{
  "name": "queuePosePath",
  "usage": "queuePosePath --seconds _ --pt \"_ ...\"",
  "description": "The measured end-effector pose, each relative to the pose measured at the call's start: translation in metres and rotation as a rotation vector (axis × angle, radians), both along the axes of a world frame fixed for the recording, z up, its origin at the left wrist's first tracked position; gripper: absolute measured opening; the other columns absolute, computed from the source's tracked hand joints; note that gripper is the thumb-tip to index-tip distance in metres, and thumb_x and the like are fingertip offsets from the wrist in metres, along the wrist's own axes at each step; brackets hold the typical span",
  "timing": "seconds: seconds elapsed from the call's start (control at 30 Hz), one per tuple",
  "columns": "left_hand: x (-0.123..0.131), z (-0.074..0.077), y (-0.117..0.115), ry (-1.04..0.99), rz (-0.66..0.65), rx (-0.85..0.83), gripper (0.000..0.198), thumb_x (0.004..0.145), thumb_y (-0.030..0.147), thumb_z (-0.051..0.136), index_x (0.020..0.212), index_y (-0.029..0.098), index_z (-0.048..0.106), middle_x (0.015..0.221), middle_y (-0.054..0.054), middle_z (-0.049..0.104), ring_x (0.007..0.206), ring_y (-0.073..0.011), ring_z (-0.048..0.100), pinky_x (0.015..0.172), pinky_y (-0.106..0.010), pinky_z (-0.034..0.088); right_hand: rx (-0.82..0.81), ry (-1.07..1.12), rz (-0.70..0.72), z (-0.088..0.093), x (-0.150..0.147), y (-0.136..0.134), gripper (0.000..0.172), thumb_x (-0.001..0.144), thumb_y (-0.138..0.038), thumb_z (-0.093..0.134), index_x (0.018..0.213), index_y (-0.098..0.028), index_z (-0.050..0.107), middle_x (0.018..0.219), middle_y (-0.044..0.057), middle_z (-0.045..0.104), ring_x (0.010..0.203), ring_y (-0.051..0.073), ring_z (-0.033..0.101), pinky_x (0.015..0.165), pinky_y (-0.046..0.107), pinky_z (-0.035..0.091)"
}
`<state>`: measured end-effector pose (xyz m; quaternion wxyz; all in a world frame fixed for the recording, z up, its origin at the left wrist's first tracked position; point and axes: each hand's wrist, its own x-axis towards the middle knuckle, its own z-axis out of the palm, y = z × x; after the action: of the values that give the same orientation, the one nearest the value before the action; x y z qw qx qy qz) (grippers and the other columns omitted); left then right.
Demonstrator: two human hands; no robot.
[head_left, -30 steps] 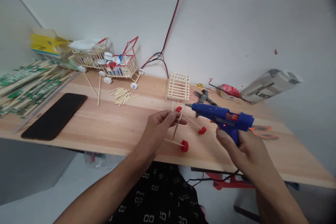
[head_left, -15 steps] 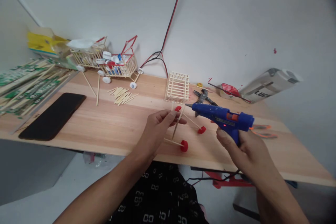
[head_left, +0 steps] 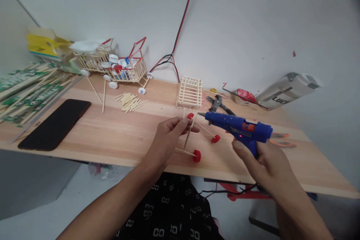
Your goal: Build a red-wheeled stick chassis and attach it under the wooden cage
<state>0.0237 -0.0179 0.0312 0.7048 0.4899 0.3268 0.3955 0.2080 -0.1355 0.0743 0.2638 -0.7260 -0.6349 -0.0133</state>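
My left hand pinches a wooden stick frame that has red caps as wheels, one of them a red wheel at its near end. My right hand is wrapped round the handle of a blue glue gun, whose small red light is lit. The gun's nozzle points left, close beside the top of the stick frame. Part of the frame is hidden behind my left fingers. Just beyond it stands a small slatted stick basket.
Behind lie a pile of short sticks, pliers and a red-stained cup. Two stick carts, one a cap-filled cart, stand back left. A black phone and wrapped chopsticks are left; orange-handled scissors are right.
The view has shifted very slightly. Both hands keep their holds, and the glue gun and stick frame stay almost where they were.
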Motion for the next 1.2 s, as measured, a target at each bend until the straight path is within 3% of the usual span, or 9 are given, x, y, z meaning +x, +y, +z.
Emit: queuePosePath --seconds 1.2 --pt "0.0009 0.0018 -0.0006 -0.012 0.015 -0.029 0.023 0.087 0.037 0.060 0.089 0.018 0.073 0.086 -0.007 0.076 0.086 -0.0181 0.067 0.091 -0.036 0.047 0.012 -0.042 -0.009 0.0035 -0.0002 0.0014 0.041 0.090 -0.056 0.045 0.068 -0.022 0.051 0.049 -0.003 0.042 0.043 0.013 0.039 0.043 0.028 0.027"
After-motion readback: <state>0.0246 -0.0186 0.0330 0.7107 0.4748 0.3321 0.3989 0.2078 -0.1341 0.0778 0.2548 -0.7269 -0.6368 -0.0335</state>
